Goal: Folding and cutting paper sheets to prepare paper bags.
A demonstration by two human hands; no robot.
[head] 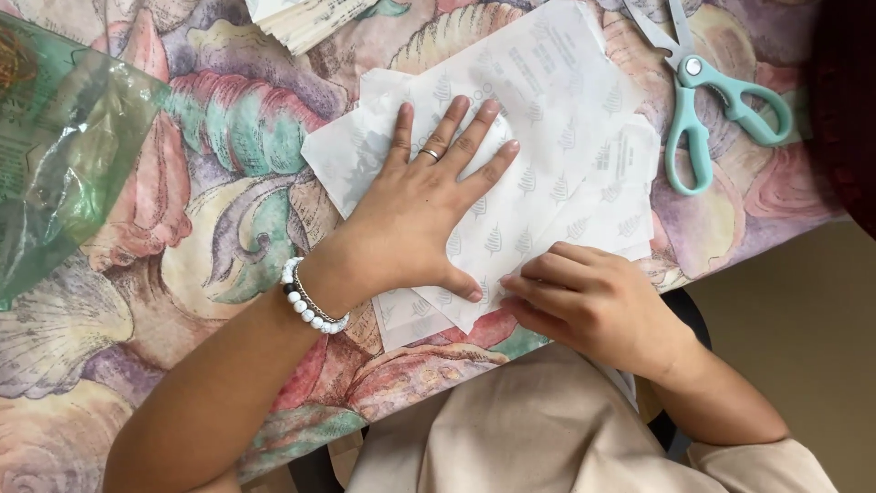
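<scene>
My left hand lies spread flat atop the translucent patterned sheets, while my right hand, just beside it, pinches their near corner.

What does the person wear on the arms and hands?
The left hand has a thin ring on one finger, and its wrist has a bracelet of white beads with a few dark ones. The right hand shows no ring or bracelet. Both forearms are bare; a beige sleeve starts near the right elbow.
</scene>
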